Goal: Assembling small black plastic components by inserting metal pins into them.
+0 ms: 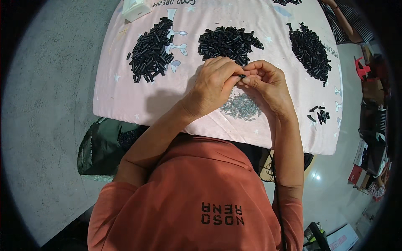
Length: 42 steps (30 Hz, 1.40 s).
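Observation:
Over the near middle of the pink cloth, my left hand [212, 83] and my right hand [269, 85] meet fingertip to fingertip. Between them is a small black plastic part [241, 76], pinched from both sides and mostly covered by fingers. Just beyond my hands lies a heap of black plastic pieces [224, 42]. Below my fingers, small silvery metal pieces [241, 107], too fine to make out exactly, are spread in a loose pile. A heap of short black tubes [151, 52] sits to the left, and another of small black parts [310, 52] to the right.
A few black pieces [321, 115] lie apart near the right edge of the cloth-covered table [125, 98]. A white box [136, 10] stands at the far left corner. Another person's arm [345, 19] shows at the far right. A dark green bag [100, 146] hangs below the left edge.

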Each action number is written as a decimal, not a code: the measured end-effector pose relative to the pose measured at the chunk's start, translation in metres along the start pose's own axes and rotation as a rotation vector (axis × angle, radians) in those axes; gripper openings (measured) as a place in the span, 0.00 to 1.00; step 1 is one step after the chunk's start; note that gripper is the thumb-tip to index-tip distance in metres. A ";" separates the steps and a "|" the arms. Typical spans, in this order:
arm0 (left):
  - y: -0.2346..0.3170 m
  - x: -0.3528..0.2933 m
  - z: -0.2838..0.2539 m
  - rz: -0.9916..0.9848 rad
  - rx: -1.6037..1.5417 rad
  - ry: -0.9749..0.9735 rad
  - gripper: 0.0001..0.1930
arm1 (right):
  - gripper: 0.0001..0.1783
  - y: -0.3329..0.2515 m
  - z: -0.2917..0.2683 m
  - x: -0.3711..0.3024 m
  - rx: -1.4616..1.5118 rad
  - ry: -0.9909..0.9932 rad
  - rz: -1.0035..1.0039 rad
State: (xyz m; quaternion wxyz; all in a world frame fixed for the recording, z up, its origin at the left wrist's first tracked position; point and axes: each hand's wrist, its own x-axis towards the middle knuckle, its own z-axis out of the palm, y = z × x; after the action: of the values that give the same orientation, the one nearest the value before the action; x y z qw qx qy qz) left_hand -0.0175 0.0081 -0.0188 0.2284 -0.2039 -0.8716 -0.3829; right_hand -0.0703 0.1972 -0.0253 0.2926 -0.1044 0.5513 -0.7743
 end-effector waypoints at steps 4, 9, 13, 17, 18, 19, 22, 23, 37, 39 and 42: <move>0.002 -0.001 0.000 -0.021 -0.062 0.001 0.07 | 0.09 0.005 -0.003 0.001 -0.061 0.009 -0.054; -0.003 -0.012 -0.023 -0.038 0.018 -0.114 0.06 | 0.09 0.004 0.001 -0.001 -0.048 0.024 -0.014; 0.005 -0.025 -0.041 -0.048 0.067 -0.207 0.05 | 0.10 0.006 -0.001 -0.001 -0.036 0.042 0.015; 0.012 -0.036 -0.048 -0.146 0.036 -0.386 0.04 | 0.11 0.006 0.000 -0.001 -0.066 0.026 -0.016; 0.012 -0.038 -0.048 -0.163 0.030 -0.398 0.04 | 0.11 0.009 0.000 -0.001 -0.058 0.028 -0.025; 0.013 -0.038 -0.048 -0.163 0.029 -0.397 0.04 | 0.11 0.010 -0.001 -0.001 -0.050 0.031 -0.033; 0.017 -0.040 -0.047 -0.183 0.044 -0.402 0.04 | 0.10 0.009 -0.003 0.000 -0.111 0.033 -0.022; 0.018 -0.040 -0.046 -0.186 0.020 -0.388 0.05 | 0.10 0.010 -0.004 0.000 -0.111 0.033 -0.023; 0.009 -0.026 -0.026 -0.082 0.069 -0.259 0.06 | 0.08 0.009 -0.001 0.001 -0.113 0.081 -0.088; 0.008 -0.026 -0.023 -0.097 0.085 -0.300 0.06 | 0.08 0.009 -0.002 0.002 -0.130 0.085 -0.115; 0.010 -0.026 -0.023 -0.089 0.092 -0.292 0.07 | 0.07 0.013 -0.004 0.002 -0.079 0.069 -0.103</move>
State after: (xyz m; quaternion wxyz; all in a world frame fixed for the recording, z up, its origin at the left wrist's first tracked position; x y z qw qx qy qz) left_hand 0.0140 -0.0077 -0.0135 0.0911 -0.2078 -0.9204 -0.3185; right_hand -0.0695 0.1966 -0.0386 0.2287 -0.1172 0.5850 -0.7693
